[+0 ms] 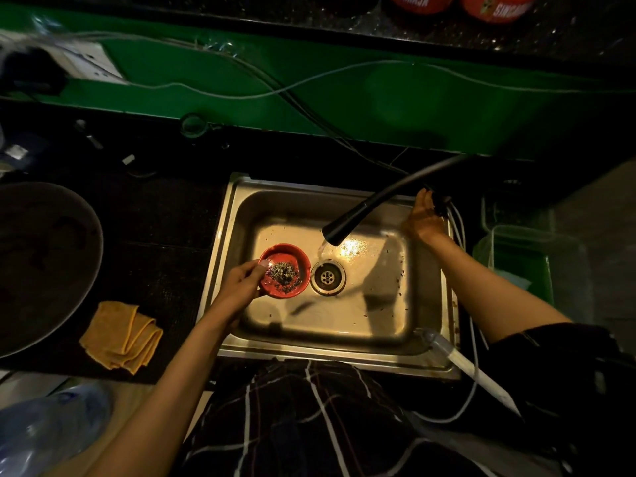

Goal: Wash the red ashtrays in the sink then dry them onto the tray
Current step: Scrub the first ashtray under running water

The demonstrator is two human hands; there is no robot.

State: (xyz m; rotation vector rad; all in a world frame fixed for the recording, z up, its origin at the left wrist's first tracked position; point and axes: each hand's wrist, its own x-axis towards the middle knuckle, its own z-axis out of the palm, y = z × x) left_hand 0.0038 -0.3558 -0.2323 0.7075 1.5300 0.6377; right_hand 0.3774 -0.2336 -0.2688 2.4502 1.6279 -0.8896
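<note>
A red ashtray (pixel 285 270) with dark ash and wet debris in it is held inside the steel sink (pixel 344 318), just left of the drain (pixel 328 277). My left hand (pixel 241 282) grips its left rim. Water runs from the black tap spout (pixel 347 225) onto the sink floor beside the drain, not into the ashtray. My right hand (pixel 426 215) is at the sink's back right corner, fingers closed on the dark tap handle (pixel 438 201). A round dark tray (pixel 44 263) lies on the counter at the left. Two more red ashtrays (pixel 495 6) stand on the upper ledge.
A folded orange cloth (pixel 120 339) lies on the black counter between tray and sink. Cables (pixel 241 94) run across the green wall behind. A green container (pixel 516 266) stands right of the sink, a white hose (pixel 481 376) at its front right corner, a plastic bottle (pixel 51 428) bottom left.
</note>
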